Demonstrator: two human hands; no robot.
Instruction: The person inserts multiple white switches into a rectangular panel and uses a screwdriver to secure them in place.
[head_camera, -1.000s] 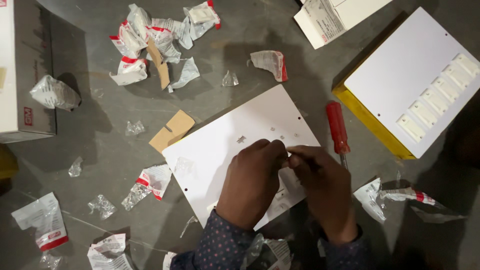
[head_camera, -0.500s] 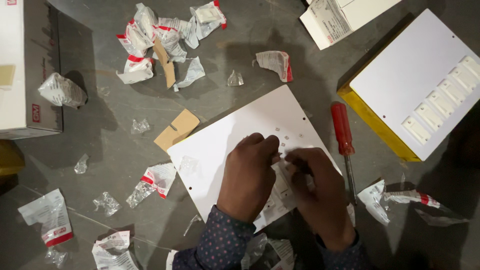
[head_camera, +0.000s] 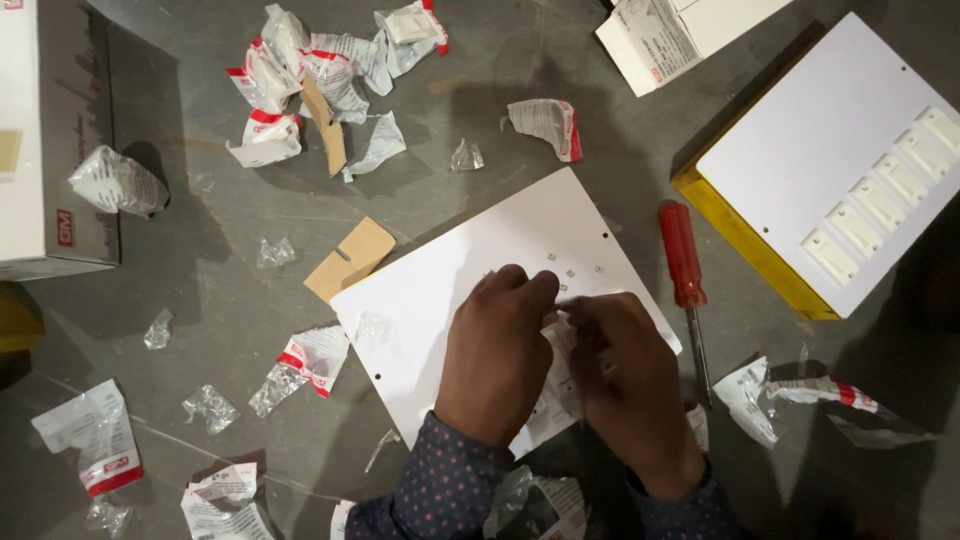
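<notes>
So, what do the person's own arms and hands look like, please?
Both hands are bare: no gloves, and no rings or watch that I can see. The left hand and the right hand come out of long sleeves of dark navy cloth with small pinkish dots. The left sleeve shows the pattern clearly; the right sleeve lies in shadow.

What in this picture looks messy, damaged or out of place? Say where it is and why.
Torn clear and red-and-white plastic wrappers lie scattered across the grey floor, piled thickest at upper left, along with ripped brown cardboard scraps. Both hands work over the white rectangular plate; a red-handled screwdriver lies loose beside it.
</notes>
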